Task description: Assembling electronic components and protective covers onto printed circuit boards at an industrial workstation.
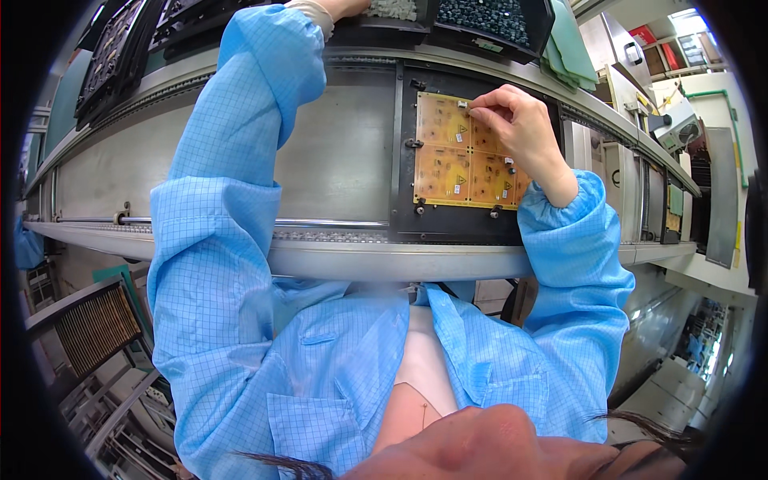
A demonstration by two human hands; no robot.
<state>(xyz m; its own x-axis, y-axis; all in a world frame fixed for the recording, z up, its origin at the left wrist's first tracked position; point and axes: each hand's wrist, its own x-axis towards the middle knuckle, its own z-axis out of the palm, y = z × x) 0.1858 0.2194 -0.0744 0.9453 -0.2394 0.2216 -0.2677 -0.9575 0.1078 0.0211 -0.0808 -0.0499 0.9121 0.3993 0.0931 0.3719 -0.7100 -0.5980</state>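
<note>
My right hand [516, 120] is over a yellow-orange circuit board panel [442, 164], thumb and forefinger closed in a pinch. At their tips, against the board's upper part, is a small white component [463, 105]. The panel lies in a black carrier frame [406, 180] with small black clips around its edge. Farther along the board, a white part and a dark part [510, 170] stand near my wrist. My left hand [340, 8] reaches to the top edge, beside a black bin of small white components [392, 10]; its fingers are mostly cut off from view.
A black bin of dark blue-green components [484, 22] stands beyond the carrier. Green sheets [566, 52] lie to its right. Black trays [116, 56] with parts are at the far left. A metal rail [384, 260] runs along the near edge of the line.
</note>
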